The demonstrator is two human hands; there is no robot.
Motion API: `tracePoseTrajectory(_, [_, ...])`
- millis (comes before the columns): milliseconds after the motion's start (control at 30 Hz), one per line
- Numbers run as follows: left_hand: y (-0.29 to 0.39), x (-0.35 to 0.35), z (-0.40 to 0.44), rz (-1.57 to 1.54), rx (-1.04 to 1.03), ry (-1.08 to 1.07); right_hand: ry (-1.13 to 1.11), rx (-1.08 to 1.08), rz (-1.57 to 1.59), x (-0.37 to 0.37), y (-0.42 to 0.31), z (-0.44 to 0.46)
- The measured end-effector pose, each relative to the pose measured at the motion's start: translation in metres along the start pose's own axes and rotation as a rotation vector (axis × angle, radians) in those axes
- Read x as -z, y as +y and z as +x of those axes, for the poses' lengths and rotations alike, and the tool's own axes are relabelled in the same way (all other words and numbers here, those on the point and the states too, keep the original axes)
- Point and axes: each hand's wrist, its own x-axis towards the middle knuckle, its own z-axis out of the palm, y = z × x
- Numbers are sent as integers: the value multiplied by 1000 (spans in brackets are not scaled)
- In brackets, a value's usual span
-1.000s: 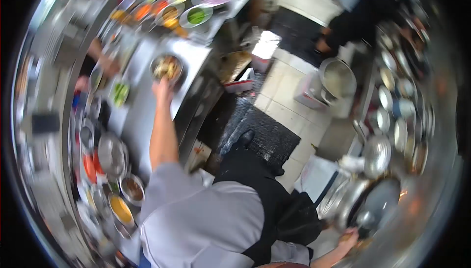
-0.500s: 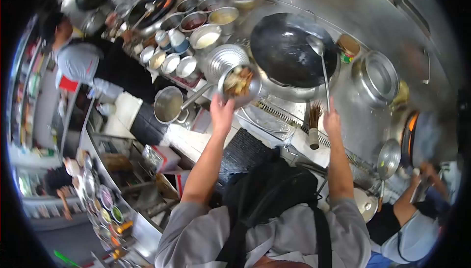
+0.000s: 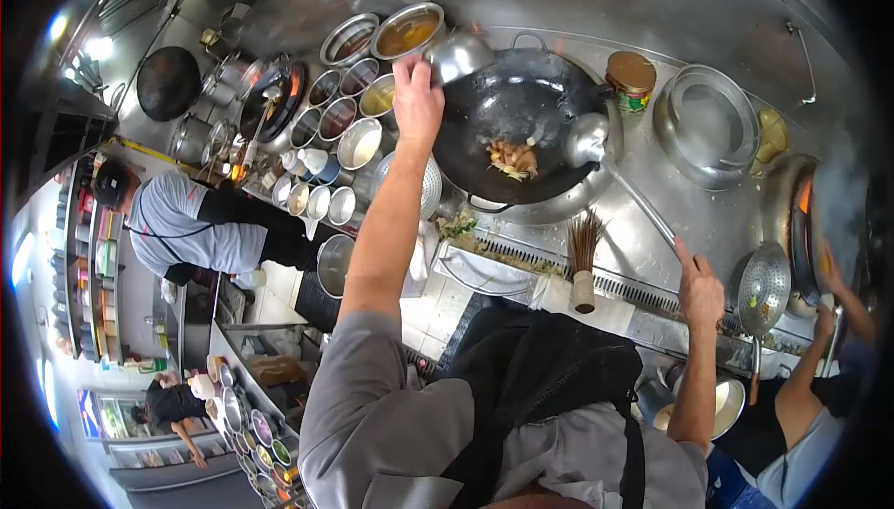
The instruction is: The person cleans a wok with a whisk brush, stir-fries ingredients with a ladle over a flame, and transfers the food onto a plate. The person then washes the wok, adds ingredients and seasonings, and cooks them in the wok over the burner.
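My left hand [image 3: 418, 99] grips a small metal bowl [image 3: 460, 58] by its edge, tipped over the upper left side of the black wok [image 3: 470, 122]. Pale and brown food pieces [image 3: 512, 158] lie in the lower middle of the wok. My right hand [image 3: 698, 287] is closed around the long handle of a ladle [image 3: 588, 140], whose rounded head sits at the wok's right side. I cannot see into the bowl from here.
A bamboo brush [image 3: 584, 262] stands at the stove's front edge. Metal pots [image 3: 708, 127] and a lidded jar [image 3: 631, 79] are to the right. Several seasoning containers [image 3: 360, 143] line the left. A strainer [image 3: 764, 290] lies near a co-worker's arms [image 3: 819, 341]. Another person [image 3: 200, 216] works at left.
My left hand has carried the bowl up and over the wok and tipped it; its food now lies in the wok. The ladle head has moved lower, with my right hand further right.
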Motion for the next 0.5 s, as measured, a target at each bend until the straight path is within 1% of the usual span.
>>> tracePoseTrajectory(67, [3, -2, 7, 20, -106, 42, 75, 30, 40, 14, -6, 8])
tracePoseTrajectory(133, [12, -18, -2, 29, -227, 52, 90, 54, 94, 27, -17, 22])
tracePoseTrajectory(200, [28, -35, -36, -138, -105, -127, 91, 83, 132, 33, -22, 30])
tracePoseTrajectory(233, [21, -43, -43, -164, 81, -58, 89, 89, 150, 34, -24, 33])
tracePoseTrajectory(333, [1, -52, -67, -120, 32, -195, 82, 101, 293, 29, -33, 39])
tracePoseTrajectory(367, [-16, -50, -74, -95, 88, -108, 75, 108, 356, 23, -37, 40])
tracePoseTrajectory(400, [-44, -49, -95, -112, 267, -44, 15, 70, 465, 10, -37, 36])
tracePoseTrajectory(433, [-81, -40, -123, 10, 386, -70, -43, 34, 571, -8, -33, 31])
tracePoseTrajectory(467, [-99, -14, -149, -127, 748, -35, -105, -1, 675, -22, -33, 26])
tracePoseTrajectory(500, [-98, 37, -161, -278, 1056, -27, -214, -82, 695, -27, -37, 21])
